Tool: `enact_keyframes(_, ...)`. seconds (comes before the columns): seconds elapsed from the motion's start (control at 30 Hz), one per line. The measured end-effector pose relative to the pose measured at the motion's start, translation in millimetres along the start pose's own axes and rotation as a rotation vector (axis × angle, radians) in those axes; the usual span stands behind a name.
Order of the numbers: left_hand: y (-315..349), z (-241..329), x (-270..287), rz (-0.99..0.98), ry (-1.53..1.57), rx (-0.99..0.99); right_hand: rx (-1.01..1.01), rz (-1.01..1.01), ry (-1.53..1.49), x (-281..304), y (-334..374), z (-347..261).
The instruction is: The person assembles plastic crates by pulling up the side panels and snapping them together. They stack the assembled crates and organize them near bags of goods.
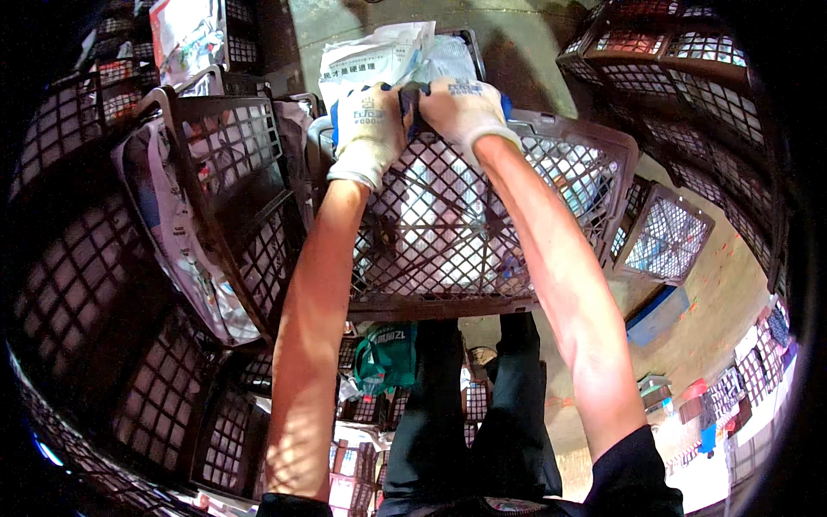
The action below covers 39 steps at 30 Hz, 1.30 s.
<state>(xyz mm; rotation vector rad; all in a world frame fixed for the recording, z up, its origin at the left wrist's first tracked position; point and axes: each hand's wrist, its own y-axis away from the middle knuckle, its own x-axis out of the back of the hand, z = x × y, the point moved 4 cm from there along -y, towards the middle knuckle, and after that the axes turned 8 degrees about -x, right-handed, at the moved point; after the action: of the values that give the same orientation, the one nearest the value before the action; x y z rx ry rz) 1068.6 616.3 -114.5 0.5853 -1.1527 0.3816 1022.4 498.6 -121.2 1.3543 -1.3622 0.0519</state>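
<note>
A brown lattice plastic crate [444,305] stands in front of me, with pale packages [452,202] showing through its mesh. Both my hands wear white knitted gloves with blue on the finger side. My left hand [370,125] is closed at the crate's far upper edge. Close beside it, almost touching, my right hand [461,110] is closed at the same edge. The fingertips of both are hidden from view. Just beyond my hands lies a white printed plastic bag [372,62], with a pale striped package [450,59] next to it.
At the left stands a tilted crate [226,164] with white bags [185,250] along its side. Stacked crates [689,95] rise at the right. A smaller crate [668,234] and a blue flat piece [659,315] are on the floor. A green bag [386,358] lies near my legs.
</note>
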Motion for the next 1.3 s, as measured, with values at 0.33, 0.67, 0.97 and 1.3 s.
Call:
enact_keyframes(0.33, 46.9, 0.8, 12.5, 0.247, -0.363, 0.278, -0.049, -0.048, -0.106, 30.7, 21.7, 22.2)
enact_keyframes(0.67, 213.3, -9.6, -34.1, 0.332, 0.517, 0.814, -0.161, 0.397, -0.579, 51.5, 67.2, 272.7)
enact_keyframes(0.97, 277.2, -69.0, -95.1, 0.234, 0.560, 0.867, -0.180, 0.343, -1.194, 4.3, 93.0, 280.7)
enact_keyframes(1.3, 258.3, -39.6, -82.0, 0.330, 0.381, 0.902, -0.461, 0.263, -0.866, 20.3, 105.5, 269.1)
